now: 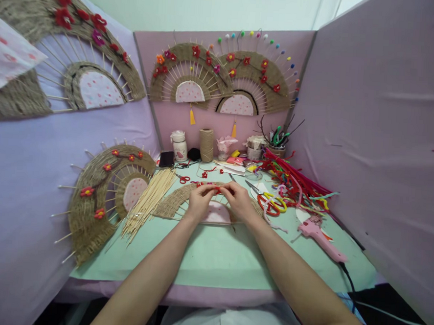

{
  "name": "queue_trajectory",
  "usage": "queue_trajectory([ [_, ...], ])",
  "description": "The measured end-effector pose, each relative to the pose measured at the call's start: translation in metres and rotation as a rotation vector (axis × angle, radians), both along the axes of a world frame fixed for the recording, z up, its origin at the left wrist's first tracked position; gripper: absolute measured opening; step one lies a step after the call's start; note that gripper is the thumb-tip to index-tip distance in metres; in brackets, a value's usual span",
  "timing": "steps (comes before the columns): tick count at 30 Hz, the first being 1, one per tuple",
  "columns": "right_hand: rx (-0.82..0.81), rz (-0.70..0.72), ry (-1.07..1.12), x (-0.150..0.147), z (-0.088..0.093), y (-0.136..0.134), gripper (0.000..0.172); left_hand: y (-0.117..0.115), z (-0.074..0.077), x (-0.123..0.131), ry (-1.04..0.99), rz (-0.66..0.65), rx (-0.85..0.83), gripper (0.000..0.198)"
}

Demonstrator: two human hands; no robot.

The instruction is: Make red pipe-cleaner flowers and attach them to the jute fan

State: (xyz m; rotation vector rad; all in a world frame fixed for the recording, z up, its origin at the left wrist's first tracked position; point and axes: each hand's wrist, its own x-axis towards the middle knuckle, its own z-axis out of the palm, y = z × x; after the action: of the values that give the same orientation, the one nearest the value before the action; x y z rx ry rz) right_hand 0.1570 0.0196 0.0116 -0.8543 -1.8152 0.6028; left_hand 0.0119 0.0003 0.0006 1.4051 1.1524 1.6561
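Observation:
My left hand (200,200) and my right hand (237,199) meet above a twine-wrapped fan (174,199) that lies flat on the table. Between their fingertips is a small red piece (217,189), seemingly fuzzy pipe cleaner; its exact shape is too small to make out. Both hands are closed in a pinch on it. Under the wrists shows the fan's white, pink-dotted half-round centre (217,212). More red flowers sit along the fan's top edge, partly hidden by my left hand.
Thin wooden sticks (152,198) lie left. Red-handled scissors (268,205), yellow-handled scissors (279,201) and a pink glue gun (320,240) with a cord are at right, near piled pipe cleaners (293,174). A twine spool (206,144) and white bottle (179,145) stand behind. Finished fans (194,58) hang around.

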Motion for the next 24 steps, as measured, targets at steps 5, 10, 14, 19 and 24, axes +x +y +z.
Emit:
queue_trajectory([
  [5,-0.251,-0.020,0.153,0.010,-0.002,0.017,0.028,0.004,-0.002,0.005,-0.348,-0.175,-0.255,0.028],
  [10,-0.623,0.314,0.221,0.015,-0.015,0.026,0.027,-0.003,0.006,0.007,-0.408,-0.285,-0.394,0.030],
  [14,-0.775,0.427,0.251,0.018,-0.017,0.025,0.027,-0.006,0.008,0.007,-0.406,-0.357,-0.432,0.030],
  [19,-0.791,0.468,0.263,0.021,-0.006,0.020,0.030,-0.006,0.007,0.001,-0.341,-0.486,-0.413,0.025],
  [24,-0.703,0.558,0.168,0.021,0.005,0.008,0.030,-0.006,0.007,-0.009,-0.299,-0.629,-0.386,0.023],
])
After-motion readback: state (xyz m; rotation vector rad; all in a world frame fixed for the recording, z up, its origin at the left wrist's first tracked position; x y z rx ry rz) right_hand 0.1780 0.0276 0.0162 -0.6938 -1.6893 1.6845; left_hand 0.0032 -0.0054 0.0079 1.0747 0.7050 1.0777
